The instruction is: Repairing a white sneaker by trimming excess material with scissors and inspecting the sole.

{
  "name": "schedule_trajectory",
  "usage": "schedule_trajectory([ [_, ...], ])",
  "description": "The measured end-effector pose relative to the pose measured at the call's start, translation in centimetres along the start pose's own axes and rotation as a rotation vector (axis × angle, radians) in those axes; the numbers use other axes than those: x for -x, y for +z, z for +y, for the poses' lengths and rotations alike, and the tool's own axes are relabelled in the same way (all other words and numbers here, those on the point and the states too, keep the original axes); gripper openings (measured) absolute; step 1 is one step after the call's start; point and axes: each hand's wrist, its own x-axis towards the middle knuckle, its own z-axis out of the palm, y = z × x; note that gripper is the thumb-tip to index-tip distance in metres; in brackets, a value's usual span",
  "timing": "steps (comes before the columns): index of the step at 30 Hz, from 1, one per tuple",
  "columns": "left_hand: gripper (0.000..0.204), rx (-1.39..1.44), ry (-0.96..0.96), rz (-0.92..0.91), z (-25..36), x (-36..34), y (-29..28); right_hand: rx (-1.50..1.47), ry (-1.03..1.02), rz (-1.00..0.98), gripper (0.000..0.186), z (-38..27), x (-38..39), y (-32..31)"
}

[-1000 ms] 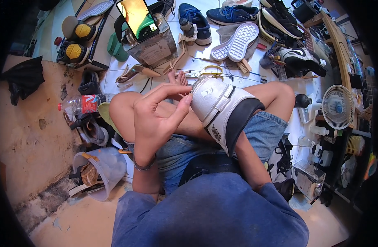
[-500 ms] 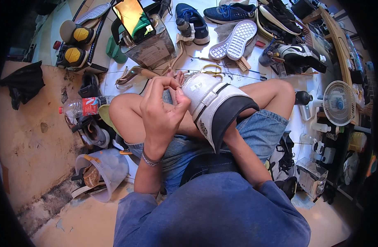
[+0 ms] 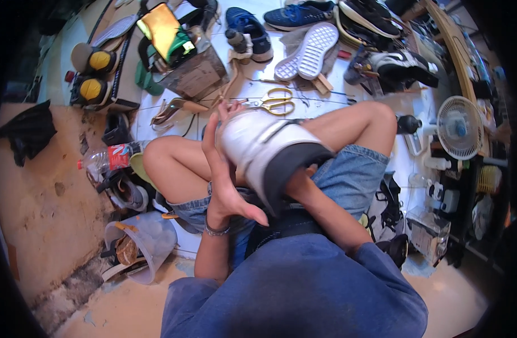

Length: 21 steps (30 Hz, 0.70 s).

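A white shoe upper (image 3: 262,135) with a black padded collar and a dark strap band is over my lap, slightly blurred. My right hand (image 3: 298,183) reaches into it through the collar and holds it from inside. Fingertips show past its far end, seemingly from that hand. My left hand (image 3: 227,188) lies along the upper's left side, open, with fingers stretched away from me and the thumb spread toward the collar. Whether its palm presses on the upper I cannot tell. Yellow-handled scissors (image 3: 277,103) lie on the tiles just beyond.
A metal box (image 3: 193,76) with a phone (image 3: 164,31) on top stands ahead left. White soles (image 3: 316,52), a brush (image 3: 322,84) and blue shoes (image 3: 298,16) lie farther off. A bottle (image 3: 109,159) and tipped bucket (image 3: 151,239) are left; a fan (image 3: 460,127) is right.
My left hand has gone from a pinch at the upper's far end to spread fingers along its side. The upper has turned and shifted left and nearer, with my right hand inside.
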Motion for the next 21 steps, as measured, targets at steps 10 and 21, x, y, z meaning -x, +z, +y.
schedule_trajectory([
  [10,0.129,-0.538,-0.052,0.547,4.7,1.9,-4.8,-0.005,-0.076,-0.415,0.017,-12.0,-4.6,-7.8],
  [21,0.151,-0.254,-0.260,0.318,8.8,-0.7,-1.4,0.961,0.407,-0.717,0.033,16.5,-12.7,-8.9],
])
